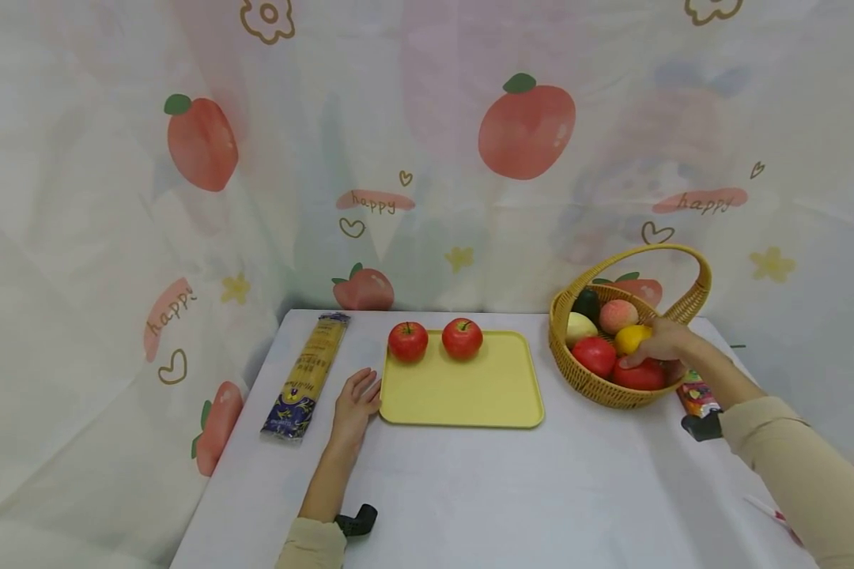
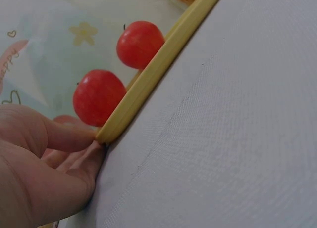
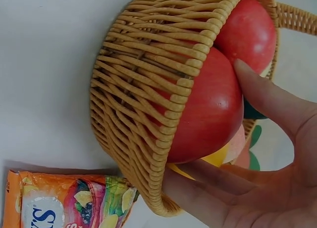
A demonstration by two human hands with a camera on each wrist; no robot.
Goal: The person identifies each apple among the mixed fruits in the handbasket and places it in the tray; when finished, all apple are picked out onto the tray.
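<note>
Left hand (image 1: 356, 403), right hand (image 1: 659, 345), well apart, right thumb (image 3: 267, 95) spread

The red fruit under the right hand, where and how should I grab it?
Grip the red fruit around its rounded sides, probably best from above: it bulges over the basket's rim, which hides its lower part. Set the thumb on the side by the other red fruit, fingers opposite, much as the right hand does.

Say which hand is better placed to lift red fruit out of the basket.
Right, I'd judge: the right hand is in the basket, gripping a red fruit. The left hand is beside the tray, away from the basket.
</note>
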